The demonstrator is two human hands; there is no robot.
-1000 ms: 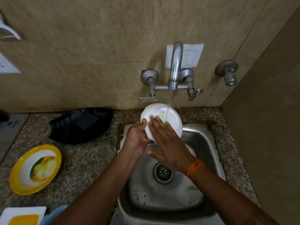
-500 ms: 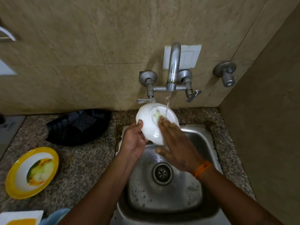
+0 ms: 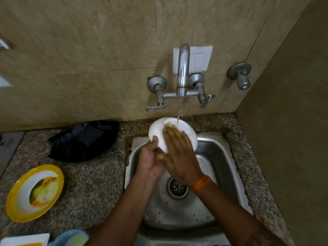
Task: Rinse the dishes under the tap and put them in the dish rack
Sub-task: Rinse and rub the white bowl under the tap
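My left hand [image 3: 150,161] grips the round, glossy white plate [image 3: 186,134] at its rim; my right hand [image 3: 179,153] presses flat-fingered on it, over the steel sink [image 3: 223,157], under the chrome tap [image 3: 182,71].

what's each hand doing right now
Left hand: grips the white plate by its edge.
Right hand: open, flat fingers rubbing the plate.

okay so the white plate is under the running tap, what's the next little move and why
Probably keep rubbing the right hand across the white plate, which the left hand grips: a yellowish smear shows by the fingertips under the tap stream.
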